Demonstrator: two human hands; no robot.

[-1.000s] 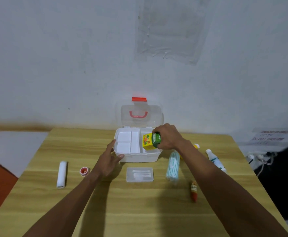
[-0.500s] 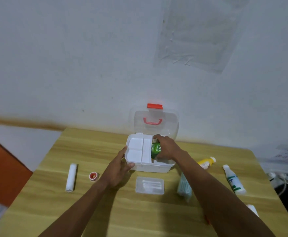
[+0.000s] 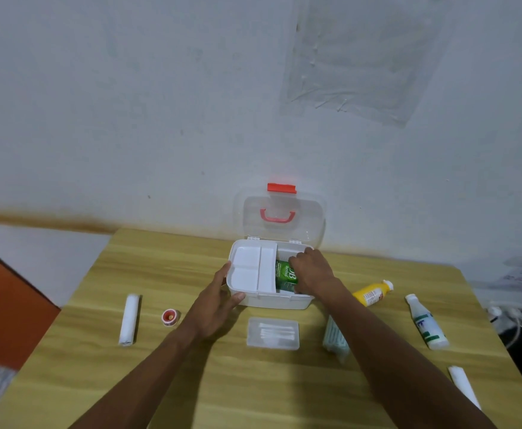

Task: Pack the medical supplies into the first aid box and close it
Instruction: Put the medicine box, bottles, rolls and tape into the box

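Observation:
The white first aid box [image 3: 279, 300] stands open at the table's far side, its clear lid [image 3: 281, 216] with a red handle upright against the wall. A white divided tray fills the box's left half. My right hand [image 3: 310, 269] reaches into the right half and rests on a green carton [image 3: 286, 277] lying inside. My left hand [image 3: 214, 308] holds the box's front left corner. Outside lie a white bandage roll [image 3: 128, 318], a red tape roll [image 3: 169, 317], a clear swab case [image 3: 273, 333], a mask pack [image 3: 335, 337], a yellow bottle [image 3: 372, 294], a white bottle [image 3: 427, 323] and a white tube [image 3: 464, 387].
The wooden table [image 3: 191, 382] stands against a pale wall. An orange surface [image 3: 5, 311] sits beyond its left edge. White cables [image 3: 512, 317] lie off the right side.
My right hand has lowered the green carton from above the box rim down into the right compartment. The camera has tilted and shifted; my left hand stays on the box corner.

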